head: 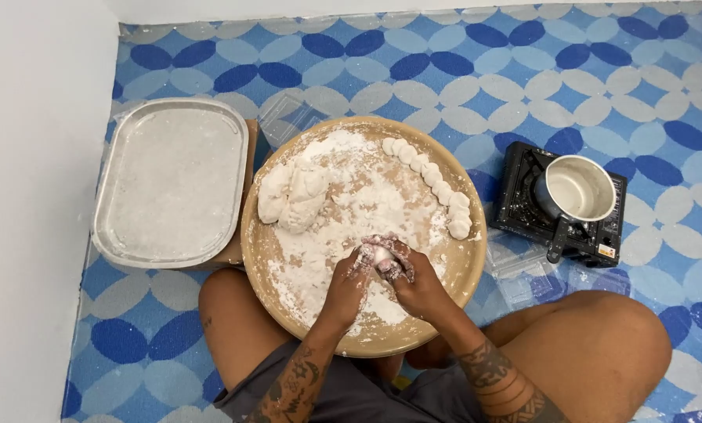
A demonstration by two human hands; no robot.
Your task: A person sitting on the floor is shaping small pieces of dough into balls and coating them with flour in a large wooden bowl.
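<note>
A round wooden board point(461, 274) dusted with flour lies on the floor between my knees. Over its near middle, my left hand point(349, 278) and my right hand point(412, 272) are cupped together around a small piece of white dough point(382, 256). Both hands are floury. A large lump of dough point(292, 196) rests on the board's left side. Several small dough balls point(437, 188) line the board's right rim in a curved row.
A metal tray point(171, 182) coated in flour sits to the left, next to the white wall. At the right stands a black portable stove point(523, 205) with a small pot point(578, 192) on it. A clear plastic lid point(519, 270) lies by the board. My bare knees flank the board.
</note>
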